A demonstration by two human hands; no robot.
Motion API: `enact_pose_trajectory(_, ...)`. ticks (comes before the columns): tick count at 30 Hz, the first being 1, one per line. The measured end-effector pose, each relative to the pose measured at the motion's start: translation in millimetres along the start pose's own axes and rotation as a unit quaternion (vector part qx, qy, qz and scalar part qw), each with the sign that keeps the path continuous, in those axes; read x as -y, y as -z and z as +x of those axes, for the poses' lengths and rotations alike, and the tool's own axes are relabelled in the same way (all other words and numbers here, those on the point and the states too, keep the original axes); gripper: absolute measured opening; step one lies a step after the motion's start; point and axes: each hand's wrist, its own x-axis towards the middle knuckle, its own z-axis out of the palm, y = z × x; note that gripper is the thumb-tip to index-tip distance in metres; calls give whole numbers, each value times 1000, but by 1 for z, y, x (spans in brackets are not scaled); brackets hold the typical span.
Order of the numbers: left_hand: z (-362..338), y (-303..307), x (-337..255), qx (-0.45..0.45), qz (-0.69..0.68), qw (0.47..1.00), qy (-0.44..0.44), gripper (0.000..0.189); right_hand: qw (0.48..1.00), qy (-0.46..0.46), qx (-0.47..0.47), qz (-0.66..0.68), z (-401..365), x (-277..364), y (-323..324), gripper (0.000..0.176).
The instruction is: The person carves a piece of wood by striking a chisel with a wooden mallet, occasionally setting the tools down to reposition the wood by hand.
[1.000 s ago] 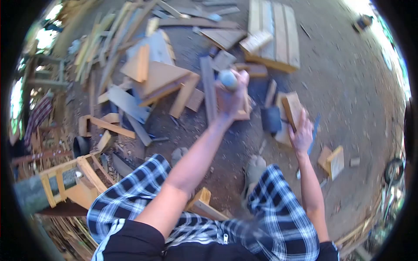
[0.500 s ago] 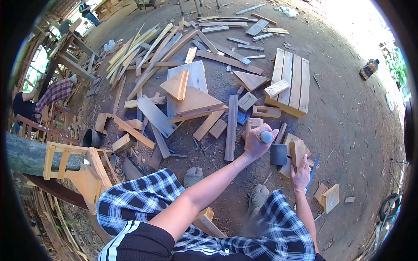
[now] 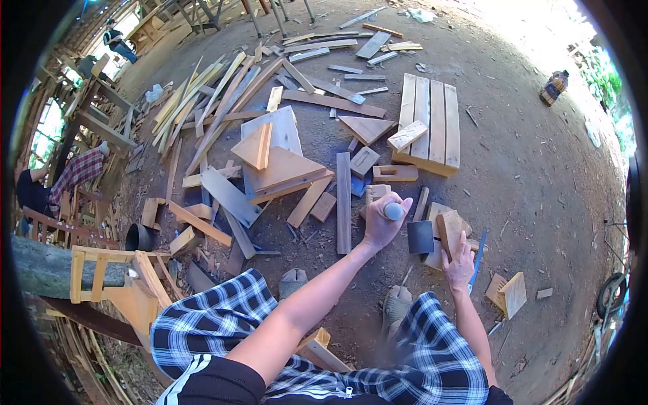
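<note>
My left hand (image 3: pixel 382 226) is closed around the round-ended handle of a hatchet-like tool, seen nearly end-on. Its broad, dark, square blade (image 3: pixel 420 237) hangs just left of a wooden block (image 3: pixel 452 231). My right hand (image 3: pixel 460 264) grips that block at its near end, with one finger stretched along its side. The block rests on other pale wood pieces (image 3: pixel 435 255) on the ground. Just right of my right hand lies a long blue strip (image 3: pixel 478 260), perhaps a saw blade.
Slatted wooden piece (image 3: pixel 432 125), stacked triangular boards (image 3: pixel 283 169) and a long dark plank (image 3: pixel 344 202) lie ahead. Many loose strips (image 3: pixel 223 94) cover the ground farther left. A wooden frame (image 3: pixel 121 263) stands at left. Other people (image 3: pixel 74 172) are at the far left.
The view has swung slightly, so the scene sits farther left. My right hand's finger now reaches higher along the block. The blade stays beside the block.
</note>
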Motion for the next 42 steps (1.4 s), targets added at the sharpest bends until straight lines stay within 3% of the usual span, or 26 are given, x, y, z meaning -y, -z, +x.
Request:
enact_pose_trajectory(7, 7, 8, 1, -36, -44, 997, 42, 28, 999, -37, 30, 5, 2, 0, -2, 79)
enact_pose_trajectory(11, 14, 12, 4, -10, -70, 995, 63, 25, 999, -34, 28, -11, 2, -6, -13, 77)
enact_pose_trajectory(12, 19, 19, -17, 16, -138, 979, 152, 23, 999, -30, 25, -4, 2, -4, -13, 76)
enact_pose_trajectory(14, 31, 20, 3, 20, -121, 979, 161, 25, 1000, -17, 4, -2, 1, -6, -14, 74)
enact_pose_trajectory(15, 35, 19, 13, 1, -151, 980, 126, 25, 1000, -6, -16, -5, 1, -7, -16, 72)
enact_pose_trajectory(16, 41, 24, 3, -5, -144, 977, 158, 24, 1000, -14, -7, -17, 1, -7, -14, 72)
enact_pose_trajectory(21, 46, 35, 10, -53, -142, 979, 135, 24, 1000, -7, -19, 22, 4, -4, -14, 68)
enact_pose_trajectory(32, 39, 22, -1, -9, -139, 977, 163, 19, 1000, -27, -2, 14, 5, 2, -6, 69)
enact_pose_trajectory(33, 37, 20, -4, -15, -135, 978, 157, 19, 1000, -20, -5, 18, 3, 1, -7, 69)
enact_pose_trajectory(35, 37, 18, -9, 14, -4, 1000, 3, 20, 999, -29, -5, 13, 2, -1, -13, 68)
enact_pose_trajectory(37, 36, 16, 8, 99, -18, 993, 65, 23, 1000, -19, -9, 21, 2, -3, -16, 69)
enact_pose_trajectory(42, 39, 8, -1, 57, -13, 998, 19, 29, 1000, -13, -16, 12, 6, -4, -15, 74)
